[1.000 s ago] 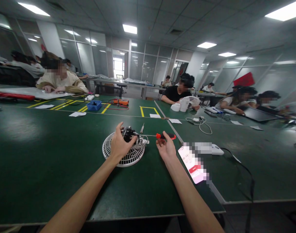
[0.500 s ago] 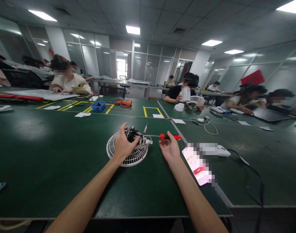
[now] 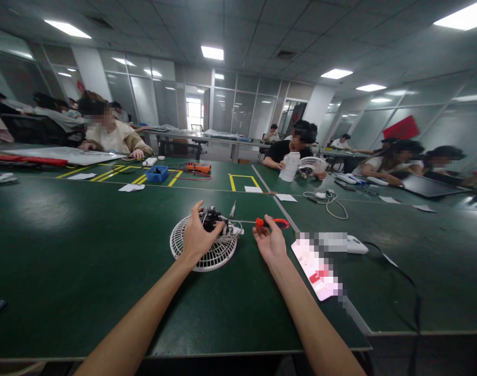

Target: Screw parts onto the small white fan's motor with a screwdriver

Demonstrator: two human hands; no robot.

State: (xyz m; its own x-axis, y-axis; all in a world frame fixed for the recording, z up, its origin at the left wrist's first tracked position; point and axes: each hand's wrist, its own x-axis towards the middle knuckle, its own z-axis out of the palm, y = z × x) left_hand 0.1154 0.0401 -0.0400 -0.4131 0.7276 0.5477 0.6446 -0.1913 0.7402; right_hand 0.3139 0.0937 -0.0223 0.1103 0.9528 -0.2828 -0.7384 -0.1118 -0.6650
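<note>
A white round fan grille (image 3: 215, 262) lies on the green table, with a black fan motor (image 3: 212, 219) and white cables on top of it. My left hand (image 3: 197, 236) is closed around the motor, thumb on its right side and fingers on its left. In my right hand (image 3: 273, 241) is a screwdriver (image 3: 283, 223) with a red and black handle, held between thumb and fingers. Its shaft lies level and points left at the motor; where the tip meets it is too small to make out. Behind the shaft lies a small slender pointed tool (image 3: 233, 209).
A lit phone (image 3: 312, 269) and a white device (image 3: 356, 244) with a black cable lie to the right. Farther back are a blue bin (image 3: 157, 174), an orange meter (image 3: 199, 167) and a coiled cable (image 3: 332, 201). Across the table a co-worker holds another fan grille (image 3: 312, 165).
My hands keep nearly the same places on motor and screwdriver, while the screwdriver handle looks turned. The co-worker opposite has lowered a white part to the table. The view has shifted slightly.
</note>
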